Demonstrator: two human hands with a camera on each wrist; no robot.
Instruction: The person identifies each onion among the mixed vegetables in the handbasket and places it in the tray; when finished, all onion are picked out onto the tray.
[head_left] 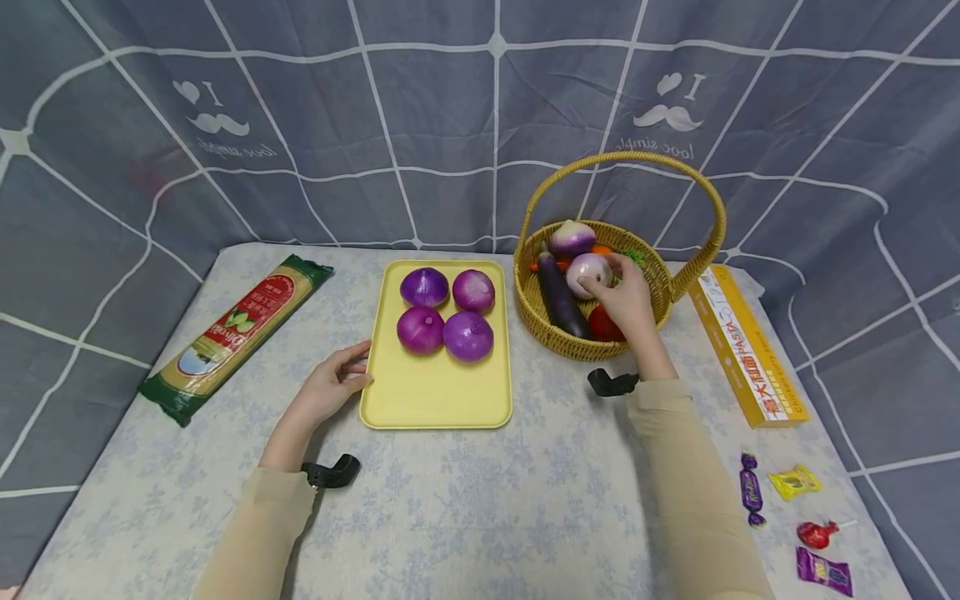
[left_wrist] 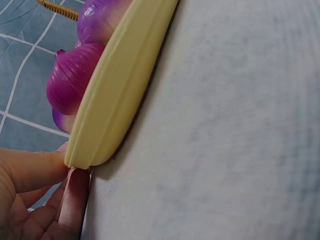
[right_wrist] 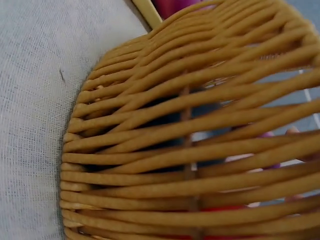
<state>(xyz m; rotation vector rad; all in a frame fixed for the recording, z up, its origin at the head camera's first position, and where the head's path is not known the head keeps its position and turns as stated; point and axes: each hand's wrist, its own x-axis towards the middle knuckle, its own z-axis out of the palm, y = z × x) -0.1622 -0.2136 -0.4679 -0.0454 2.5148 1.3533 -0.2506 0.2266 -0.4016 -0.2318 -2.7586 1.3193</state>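
My left hand (head_left: 333, 385) grips the left edge of a yellow tray (head_left: 435, 400). In the left wrist view the thumb presses the tray's rim from above, with fingers below. Several purple onions, such as one onion (head_left: 468, 337), sit at the tray's far end. Inside a wicker basket (head_left: 555, 340), my right hand (head_left: 628, 293) holds a pale purple onion (head_left: 588, 273) between thumb and fingers. Around it lie an eggplant (head_left: 558, 296), a white-and-purple onion (head_left: 573, 237) and a red tomato (head_left: 604, 325). The basket's weave (right_wrist: 200, 145) mostly hides the right hand in the right wrist view.
The basket's tall handle (head_left: 637, 157) arches above the right hand. A spaghetti bag (head_left: 236, 337) lies left, and a yellow pasta box (head_left: 746, 350) right. A wrapped purple candy (head_left: 750, 490), a yellow candy (head_left: 795, 482), a red lollipop (head_left: 816, 534) and another purple packet (head_left: 823, 572) lie front right.
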